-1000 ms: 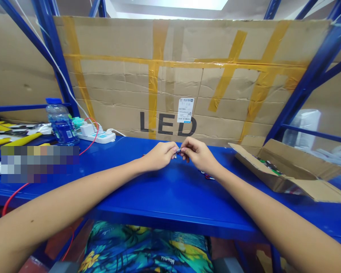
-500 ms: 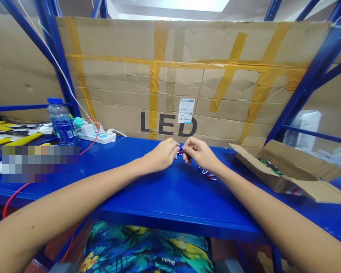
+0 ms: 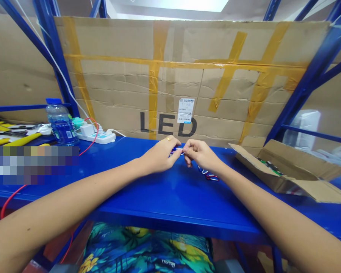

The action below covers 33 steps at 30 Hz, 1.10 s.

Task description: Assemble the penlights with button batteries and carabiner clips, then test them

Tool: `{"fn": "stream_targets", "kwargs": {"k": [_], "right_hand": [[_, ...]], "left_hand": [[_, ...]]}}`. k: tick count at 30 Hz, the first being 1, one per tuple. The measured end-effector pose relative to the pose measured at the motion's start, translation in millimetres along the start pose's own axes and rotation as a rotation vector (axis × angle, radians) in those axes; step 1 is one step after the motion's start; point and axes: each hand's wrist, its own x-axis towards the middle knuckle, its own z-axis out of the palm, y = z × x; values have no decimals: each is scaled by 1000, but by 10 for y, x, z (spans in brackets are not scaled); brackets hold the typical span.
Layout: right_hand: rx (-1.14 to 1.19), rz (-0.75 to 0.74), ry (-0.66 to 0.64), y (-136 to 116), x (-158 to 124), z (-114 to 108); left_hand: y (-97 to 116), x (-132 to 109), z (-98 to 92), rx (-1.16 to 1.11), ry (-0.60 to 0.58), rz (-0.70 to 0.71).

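Note:
Both of my hands meet over the middle of the blue shelf (image 3: 170, 197). My left hand (image 3: 160, 155) is closed, its fingertips pinching a small part with red and blue wires (image 3: 176, 151). My right hand (image 3: 200, 153) is closed too and pinches the same wired part from the right. More of the red and blue wires (image 3: 208, 175) trail on the shelf below my right wrist. What the part itself is, I cannot make out.
An open cardboard box (image 3: 290, 170) with small parts lies at the right. At the left stand a water bottle (image 3: 61, 123) and a white power strip (image 3: 96, 134) with a red cable (image 3: 14, 193). A taped cardboard sheet marked LED (image 3: 170, 79) closes the back.
Both hands have lifted slightly and shifted a little toward the back. The wires below my right wrist show more now.

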Motion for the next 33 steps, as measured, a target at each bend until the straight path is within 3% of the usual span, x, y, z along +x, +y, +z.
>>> {"fn": "stream_targets", "kwargs": {"k": [7,18,22,28,33], "right_hand": [[-55,-25,73,-20,-12,17],[78,61,-42,-9,4,-12],[27,-27,39,12,9,33],[-91,-117,94,23,-5,36],[-31,-41,72,56,6,3]], "left_hand": [[43,44,-43,78,-123,-101],[24,-23,-4,125,-71,20],[76,19,-22,84,-65,-56],[146,64,-28,15,-165,-242],[102,8,17,75,-115,-134]]}}
